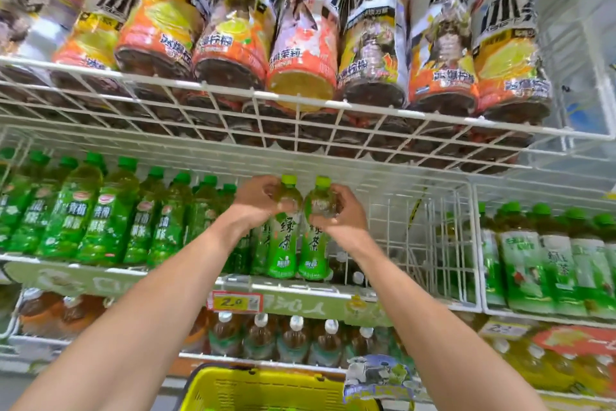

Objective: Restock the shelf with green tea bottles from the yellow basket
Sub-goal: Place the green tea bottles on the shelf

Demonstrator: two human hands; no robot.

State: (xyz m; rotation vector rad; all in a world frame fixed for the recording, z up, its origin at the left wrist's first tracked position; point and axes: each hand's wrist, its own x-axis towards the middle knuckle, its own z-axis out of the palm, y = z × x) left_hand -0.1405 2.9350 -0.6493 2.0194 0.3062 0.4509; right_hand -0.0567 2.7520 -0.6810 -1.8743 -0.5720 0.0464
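The step in hand looks like placing: two green tea bottles are being set into the middle wire shelf (333,289), the landmark here. Toward the left end of that shelf stand rows of green plum-tea bottles (100,210), already full; next comes the left hand (263,199), its fingers closed round the shoulder of the left green tea bottle (283,244); touching it on the right is the right green tea bottle (315,247), gripped at the shoulder by the closed fingers of the right hand (336,207). Both bottles are upright, their bases at or just above the shelf's front rail; whether they rest on the wire I cannot tell. Right of them the bay is mostly bare wire; beyond its divider stand other green-labelled bottles (520,260). Below the shelf, near the bottom edge, the yellow basket (266,390) shows its rim; its contents are not visible. The next move, I judge, calls for pushing both bottles back to seat them squarely, letting go, then reaching down to the basket.
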